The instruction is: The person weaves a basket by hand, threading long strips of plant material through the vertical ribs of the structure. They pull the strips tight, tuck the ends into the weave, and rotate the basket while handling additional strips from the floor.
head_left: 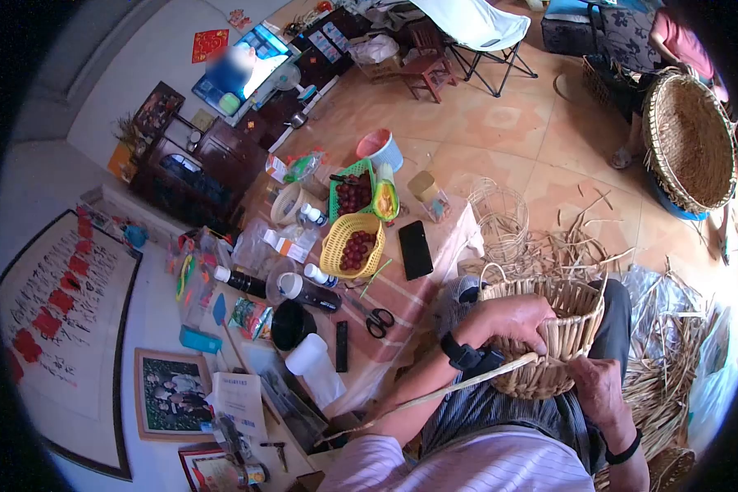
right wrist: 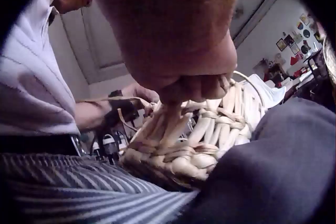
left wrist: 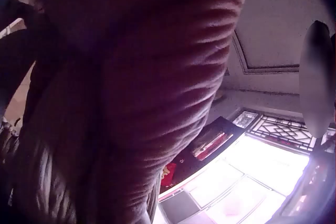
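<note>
A small woven straw basket [head_left: 541,377], with upright stakes and a looped handle, sits tilted on the person's lap. The left hand [head_left: 517,318] grips its near wall, thumb outside and fingers reaching over into the basket. A long pale straw strand [head_left: 443,391] runs from the wall beside that thumb across the left forearm. At the basket's right side, the right hand [head_left: 600,384] has curled fingers pinching a strand close against the weave. In the right wrist view those fingertips [right wrist: 197,88] hide the strand's end, with the basket [right wrist: 184,163] just below.
On the left, a table [head_left: 392,348] bears scissors [head_left: 379,322], a phone [head_left: 416,250], a yellow fruit basket [head_left: 334,250] and bottles. Loose straw [head_left: 672,353] covers the floor at right. A wire frame [head_left: 498,215] stands beyond the lap; another person holds a big basket [head_left: 654,139].
</note>
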`<state>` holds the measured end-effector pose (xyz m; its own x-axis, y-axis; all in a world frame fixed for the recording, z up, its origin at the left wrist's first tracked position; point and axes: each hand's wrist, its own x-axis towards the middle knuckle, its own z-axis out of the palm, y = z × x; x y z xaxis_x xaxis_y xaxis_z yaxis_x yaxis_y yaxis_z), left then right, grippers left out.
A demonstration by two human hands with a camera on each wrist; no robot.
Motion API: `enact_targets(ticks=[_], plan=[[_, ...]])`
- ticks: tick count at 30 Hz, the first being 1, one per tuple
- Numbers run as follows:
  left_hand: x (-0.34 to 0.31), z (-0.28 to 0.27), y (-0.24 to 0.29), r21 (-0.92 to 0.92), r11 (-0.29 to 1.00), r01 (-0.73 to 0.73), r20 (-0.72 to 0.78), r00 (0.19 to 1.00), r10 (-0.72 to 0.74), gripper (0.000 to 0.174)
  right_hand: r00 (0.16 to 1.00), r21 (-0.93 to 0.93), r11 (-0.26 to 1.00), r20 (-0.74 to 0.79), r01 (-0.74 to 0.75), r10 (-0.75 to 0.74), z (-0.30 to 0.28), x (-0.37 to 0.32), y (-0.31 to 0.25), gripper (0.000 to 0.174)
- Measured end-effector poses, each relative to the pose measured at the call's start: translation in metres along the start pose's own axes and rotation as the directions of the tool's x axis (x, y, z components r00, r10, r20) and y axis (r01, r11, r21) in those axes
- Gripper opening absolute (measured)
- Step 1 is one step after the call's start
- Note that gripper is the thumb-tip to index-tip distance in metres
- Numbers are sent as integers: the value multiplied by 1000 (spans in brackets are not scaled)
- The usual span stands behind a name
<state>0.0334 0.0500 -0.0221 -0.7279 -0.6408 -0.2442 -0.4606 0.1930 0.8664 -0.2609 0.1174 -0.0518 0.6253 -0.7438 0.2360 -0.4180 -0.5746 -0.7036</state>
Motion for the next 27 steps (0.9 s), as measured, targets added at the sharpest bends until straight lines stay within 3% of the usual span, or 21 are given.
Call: enact_targets(ticks=[4, 7, 10, 13, 16, 20, 23, 24, 26, 27], plan=[[1, 5, -3, -22, 999, 30, -2, 1000, -30, 34, 996, 14, 1000, -89, 5, -4, -3, -12, 10, 13], [6, 9, -11, -98, 995, 22, -12, 1000, -23, 43, 1000, -85, 996, 17, -16, 17, -20, -16, 0, 14], [6, 6, -3, -133, 990, 36, -1, 999, -36, 42, 996, 16, 997, 39, -77, 76, -24, -17, 10, 11], [13, 7, -14, -56, 998, 25, 1, 1000, -25, 42, 979, 104, 976, -47, -191, 197, 10, -16, 36, 4], [8, 2, -6, -191, 981, 21, 22, 1000, -17, 42, 983, 44, 984, -68, -170, 173, 14, -21, 38, 5], [3, 0, -12, -151, 989, 1, -10, 1000, -3, 40, 995, -232, 969, -69, -79, 65, -10, -15, 28, 19], [1, -6, -4, -35, 998, 52, -10, 999, -52, 39, 952, -383, 922, -299, -51, -72, -27, 16, -27, 26], [3, -5, -2, -8, 998, 67, -4, 998, -67, 39, 967, -369, 929, -227, 27, -118, -20, 16, -32, 45], [9, -5, -3, 55, 994, 97, 18, 995, -98, 39, 957, -281, 926, -71, 251, -281, -9, 32, -55, 43], [13, -5, -6, 91, 989, 114, 33, 993, -118, 39, 957, -294, 913, 22, 282, -289, 5, 40, -64, 35]])
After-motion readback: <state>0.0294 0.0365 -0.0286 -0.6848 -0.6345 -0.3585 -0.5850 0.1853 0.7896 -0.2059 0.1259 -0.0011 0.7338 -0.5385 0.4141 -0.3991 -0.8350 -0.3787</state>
